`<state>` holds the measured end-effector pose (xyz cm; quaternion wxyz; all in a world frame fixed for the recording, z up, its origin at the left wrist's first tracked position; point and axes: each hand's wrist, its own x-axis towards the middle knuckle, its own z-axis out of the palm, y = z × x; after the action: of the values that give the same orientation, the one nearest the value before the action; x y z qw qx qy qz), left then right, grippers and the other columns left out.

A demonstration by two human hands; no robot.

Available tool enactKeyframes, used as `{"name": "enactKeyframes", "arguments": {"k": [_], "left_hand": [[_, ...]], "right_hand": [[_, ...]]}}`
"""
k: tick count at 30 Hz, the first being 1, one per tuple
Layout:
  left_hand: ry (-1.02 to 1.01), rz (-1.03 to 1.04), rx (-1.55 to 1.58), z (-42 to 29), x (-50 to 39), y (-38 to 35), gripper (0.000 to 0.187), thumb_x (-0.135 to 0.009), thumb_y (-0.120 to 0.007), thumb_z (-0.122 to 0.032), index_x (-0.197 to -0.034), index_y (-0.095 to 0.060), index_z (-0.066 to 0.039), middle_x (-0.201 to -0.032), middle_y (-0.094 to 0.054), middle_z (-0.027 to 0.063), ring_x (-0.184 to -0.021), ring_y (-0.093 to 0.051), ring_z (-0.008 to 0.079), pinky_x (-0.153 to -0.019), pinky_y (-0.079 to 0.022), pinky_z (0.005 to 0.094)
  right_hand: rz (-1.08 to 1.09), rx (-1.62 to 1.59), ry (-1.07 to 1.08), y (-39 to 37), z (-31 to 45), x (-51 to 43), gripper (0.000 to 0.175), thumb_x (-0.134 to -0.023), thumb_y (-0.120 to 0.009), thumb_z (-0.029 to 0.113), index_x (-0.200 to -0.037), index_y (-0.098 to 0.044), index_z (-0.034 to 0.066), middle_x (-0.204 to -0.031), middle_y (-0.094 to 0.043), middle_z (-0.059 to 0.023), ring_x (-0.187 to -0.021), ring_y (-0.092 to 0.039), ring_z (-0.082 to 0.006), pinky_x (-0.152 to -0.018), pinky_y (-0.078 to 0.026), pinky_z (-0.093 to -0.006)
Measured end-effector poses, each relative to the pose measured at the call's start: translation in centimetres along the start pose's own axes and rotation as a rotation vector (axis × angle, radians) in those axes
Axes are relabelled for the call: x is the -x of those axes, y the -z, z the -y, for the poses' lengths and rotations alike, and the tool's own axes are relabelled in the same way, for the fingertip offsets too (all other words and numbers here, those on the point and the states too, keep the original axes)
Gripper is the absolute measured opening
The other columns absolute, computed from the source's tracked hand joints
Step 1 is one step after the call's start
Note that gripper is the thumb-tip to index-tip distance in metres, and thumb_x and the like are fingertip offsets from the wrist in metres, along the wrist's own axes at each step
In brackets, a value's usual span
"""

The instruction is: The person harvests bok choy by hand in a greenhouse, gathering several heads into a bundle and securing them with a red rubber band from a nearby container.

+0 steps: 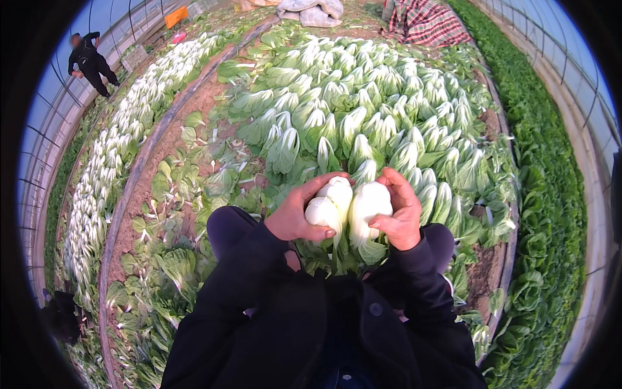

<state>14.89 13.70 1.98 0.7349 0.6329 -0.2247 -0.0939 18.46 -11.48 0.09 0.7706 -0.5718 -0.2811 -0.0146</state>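
My left hand (302, 210) is curled around bok choy heads (322, 211), whose white bases face up. Beside them, my right hand (401, 210) grips another bok choy bunch (367, 214), also base up, with the thumb on its near side. The two handfuls are side by side above my lap, their green leaves hanging down between my knees. Just beyond my hands, many cut bok choy (362, 121) lie in rows with their white bases showing. My fingers partly hide the held bases.
Loose leaves (180, 185) cover soil on the left. A dark hose or strip (141, 160) runs alongside another row of cut greens (116, 131). A person (90, 63) stands far left. Growing greens (539, 219) line the right. A plaid cloth (430, 24) and grey blanket (311, 10) lie ahead.
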Motion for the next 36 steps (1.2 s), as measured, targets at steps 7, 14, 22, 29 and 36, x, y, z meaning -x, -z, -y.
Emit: {"name": "enactKeyframes", "arguments": {"k": [7,14,22,29,36], "left_hand": [[0.021,-0.059,-0.068,-0.1,0.7,-0.4,0.1,-0.069,-0.089,-0.019,-0.157,-0.045,-0.006,-0.144,-0.061,0.0061,-0.129,-0.058,0.0172,-0.11,-0.046,0.0353],[-0.119,-0.091,-0.148,-0.7,1.4,-2.1,0.1,-0.066,-0.09,-0.016,-0.155,-0.046,-0.004,-0.145,-0.061,0.0094,-0.128,-0.06,0.0194,-0.109,-0.047,0.0361],[-0.292,0.051,-0.29,-1.3,2.7,-2.9,0.105,-0.068,-0.093,-0.021,-0.157,-0.041,-0.001,-0.164,-0.04,0.021,-0.148,-0.045,0.0297,-0.12,-0.037,0.0427],[-0.227,-0.039,-0.044,-1.5,4.9,-4.0,0.104,-0.067,-0.091,-0.019,-0.157,-0.04,-0.003,-0.159,-0.047,0.0163,-0.146,-0.047,0.0292,-0.119,-0.038,0.0422],[-0.044,-0.108,0.135,-1.1,5.0,-1.9,0.099,-0.072,-0.087,-0.03,-0.154,-0.043,0.002,-0.148,-0.056,0.0112,-0.136,-0.054,0.0221,-0.115,-0.041,0.0375]], "right_hand": [[0.022,0.312,-0.081,0.5,0.5,1.4,0.075,-0.084,-0.086,0.021,-0.146,-0.053,-0.0056,-0.137,-0.063,-0.0147,-0.123,-0.061,-0.0269,-0.107,-0.047,-0.0385],[0.073,0.335,0.05,-1.7,2.8,2.2,0.073,-0.098,-0.069,0.035,-0.153,-0.044,-0.0063,-0.151,-0.051,-0.0224,-0.137,-0.051,-0.0323,-0.116,-0.037,-0.0424],[0.057,0.33,0.088,-3.2,3.8,3.9,0.084,-0.093,-0.072,0.054,-0.145,-0.047,-0.0065,-0.125,-0.063,-0.0162,-0.113,-0.063,-0.0277,-0.101,-0.049,-0.038],[0.005,0.271,0.066,-4.3,3.1,5.0,0.084,-0.096,-0.073,0.044,-0.152,-0.038,-0.0074,-0.132,-0.063,-0.0184,-0.119,-0.063,-0.0276,-0.107,-0.046,-0.0382],[0.011,0.274,0.076,-5.2,1.4,3.0,0.064,-0.099,-0.07,0.025,-0.148,-0.045,-0.0058,-0.136,-0.059,-0.017,-0.125,-0.057,-0.0283,-0.111,-0.042,-0.0391]]}}
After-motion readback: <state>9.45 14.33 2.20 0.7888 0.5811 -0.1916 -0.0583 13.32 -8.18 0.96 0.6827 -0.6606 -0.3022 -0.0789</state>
